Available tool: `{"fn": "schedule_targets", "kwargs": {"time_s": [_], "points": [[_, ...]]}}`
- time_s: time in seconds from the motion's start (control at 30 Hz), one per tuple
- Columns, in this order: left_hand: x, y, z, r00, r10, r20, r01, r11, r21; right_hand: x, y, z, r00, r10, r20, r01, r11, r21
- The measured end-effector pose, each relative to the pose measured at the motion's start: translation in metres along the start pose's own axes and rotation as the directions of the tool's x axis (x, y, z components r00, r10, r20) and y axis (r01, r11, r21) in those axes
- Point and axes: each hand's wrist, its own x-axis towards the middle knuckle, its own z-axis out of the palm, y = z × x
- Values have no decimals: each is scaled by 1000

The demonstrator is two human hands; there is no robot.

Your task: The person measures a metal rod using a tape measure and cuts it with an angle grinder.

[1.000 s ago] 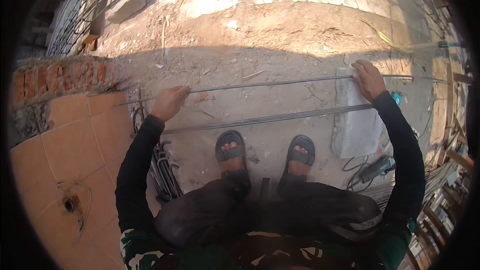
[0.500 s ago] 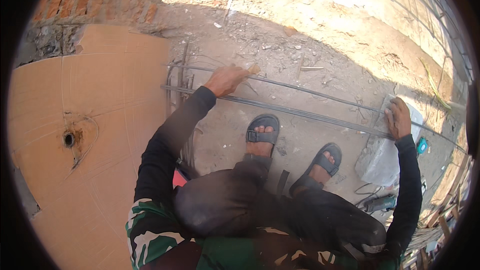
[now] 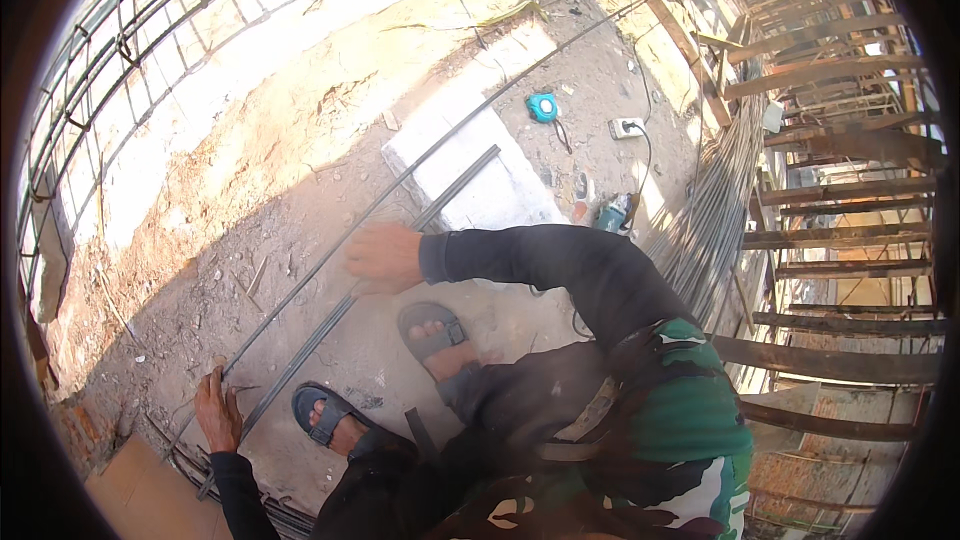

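A long thin steel bar (image 3: 315,270) runs diagonally from the lower left to the upper right. Beside it lies a bundle of shorter steel bars (image 3: 300,355), its far end resting on a white block (image 3: 470,175). At lower left, my left hand (image 3: 217,412) has its fingers curled against the long bar near its left end. My right hand (image 3: 385,258) reaches across over the middle of the bundle, close to the long bar. It is slightly blurred and its grip is hidden.
Beyond the block lie a teal tape measure (image 3: 542,108), a white power socket (image 3: 628,128) with a cable and a teal power tool (image 3: 612,212). A pile of steel bars (image 3: 710,220) and wooden slats (image 3: 840,240) stand right. A rebar cage (image 3: 120,40) is far left. My sandalled feet (image 3: 430,335) are beside the bundle.
The view has swung to the right. My right hand has left the block end and come inward along the bars. My left hand has moved toward their left end.
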Motion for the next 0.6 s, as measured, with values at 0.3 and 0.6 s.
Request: {"fn": "schedule_targets", "kwargs": {"time_s": [0.3, 0.6], "points": [[14, -25, 10, 1000, -10, -18, 10, 1000, -10, -18, 99, -72, 940, 253, -229, -295, 940, -172], [14, -26, 29, 996, 75, -51, -73, 996, 48, -226, 17, -69, 56, 663, -746, -946, 274, 173]]}}
